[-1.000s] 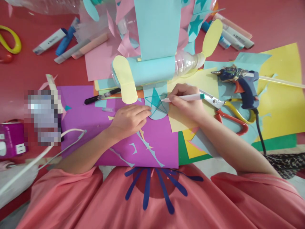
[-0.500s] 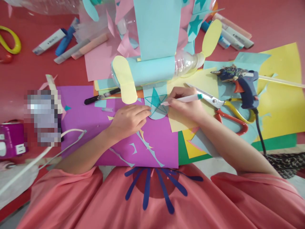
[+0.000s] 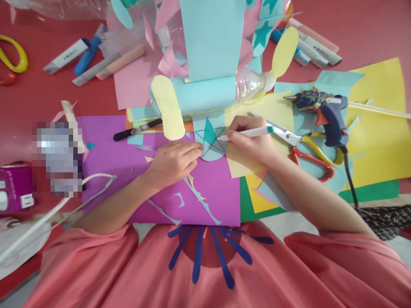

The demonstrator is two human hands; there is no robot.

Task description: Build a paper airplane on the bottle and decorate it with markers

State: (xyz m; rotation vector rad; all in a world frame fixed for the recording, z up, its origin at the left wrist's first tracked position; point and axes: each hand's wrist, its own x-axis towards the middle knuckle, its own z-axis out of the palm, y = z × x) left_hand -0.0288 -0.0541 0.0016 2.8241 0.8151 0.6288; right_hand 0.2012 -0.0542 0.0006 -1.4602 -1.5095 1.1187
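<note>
Right grip [image 3: 256,143] pinches the marker [image 3: 252,131] — left grip [image 3: 173,161] lies flat, touching blue paper [image 3: 210,134].

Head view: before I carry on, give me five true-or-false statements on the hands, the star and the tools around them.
1. The right hand holds a marker. True.
2. The star is fully coloured in. False: some of its points are only outlined.
3. The scissors have one red and one yellow handle. True.
4. The left hand grips the glue gun. False: it rests flat, fingers at the edge of the blue paper piece.
5. The paper-wrapped bottle stands upright. False: it lies on its side.
</note>
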